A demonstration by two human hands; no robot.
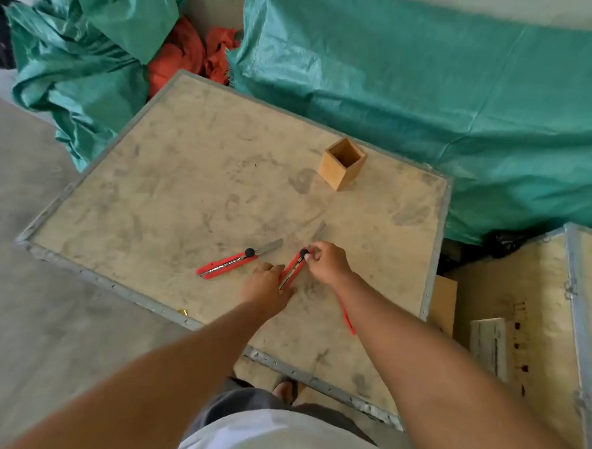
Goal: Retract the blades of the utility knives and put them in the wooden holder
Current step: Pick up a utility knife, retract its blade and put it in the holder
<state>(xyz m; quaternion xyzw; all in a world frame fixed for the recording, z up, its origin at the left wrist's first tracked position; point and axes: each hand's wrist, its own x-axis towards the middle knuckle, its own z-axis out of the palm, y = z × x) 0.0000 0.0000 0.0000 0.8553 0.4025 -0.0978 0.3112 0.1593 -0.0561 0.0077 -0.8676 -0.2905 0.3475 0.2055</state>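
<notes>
Nearest the camera, at the bottom of the frame, a white shirt and dark shorts show between two bare forearms that reach up toward the middle of the picture. Under the right forearm a third red knife (pixel 347 317) lies on the table (pixel 174 170), mostly hidden, so its blade cannot be seen. Just above, in the lower middle of the frame, the left hand (pixel 266 288) presses on the rear end of a red utility knife (pixel 294 268), pinning it against the dusty board surface. The right hand (pixel 327 262) pinches the black knob at the front end of that same knife between thumb and fingers; its grey blade (pixel 319 230) sticks out past the fingers, pointing up and right. Just left of the hands, apart from them, a second red utility knife (pixel 229 263) lies flat with its blade extended toward the upper right. Farther up, above and to the right of the knives and well apart from them, the wooden holder (pixel 341 165) stands upright near the table's far edge, its open top showing a bare inside. Beyond the table, green tarpaulin (pixel 431 94) fills the upper frame, with red cloth (pixel 187 55) bunched at the upper middle left.
</notes>
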